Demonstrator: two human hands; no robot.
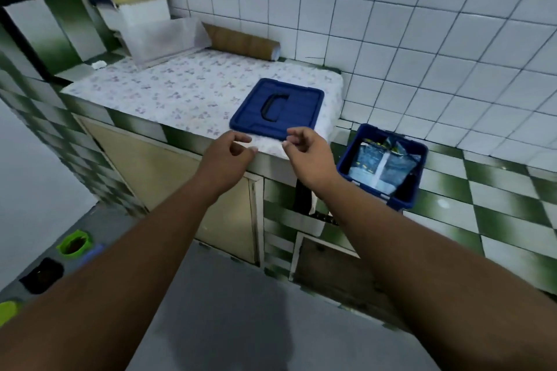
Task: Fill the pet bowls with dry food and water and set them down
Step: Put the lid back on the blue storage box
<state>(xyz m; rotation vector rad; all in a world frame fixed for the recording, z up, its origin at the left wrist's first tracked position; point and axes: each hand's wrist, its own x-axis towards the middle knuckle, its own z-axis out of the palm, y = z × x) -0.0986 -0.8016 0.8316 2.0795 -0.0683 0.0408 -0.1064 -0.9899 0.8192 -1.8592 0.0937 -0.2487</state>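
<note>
Head view: lid off, food still to fetch

My left hand (pixel 232 156) and right hand (pixel 304 153) hang loosely curled, holding nothing, beside the blue lid (pixel 277 108) on the counter (pixel 180 90). Next, I'd reach into the open bin (pixel 399 200) for the food bag (pixel 379 166) — green bowl (pixel 73 245) sits on the floor.

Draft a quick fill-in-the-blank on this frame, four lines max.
1. The lid lying on the counter is ____ in colour.
2. The open bin beside the counter holds a ____.
3. The left hand and right hand hold ____.
4. The green bowl stands on the ____.

Missing words: blue; bag; nothing; floor.
</note>
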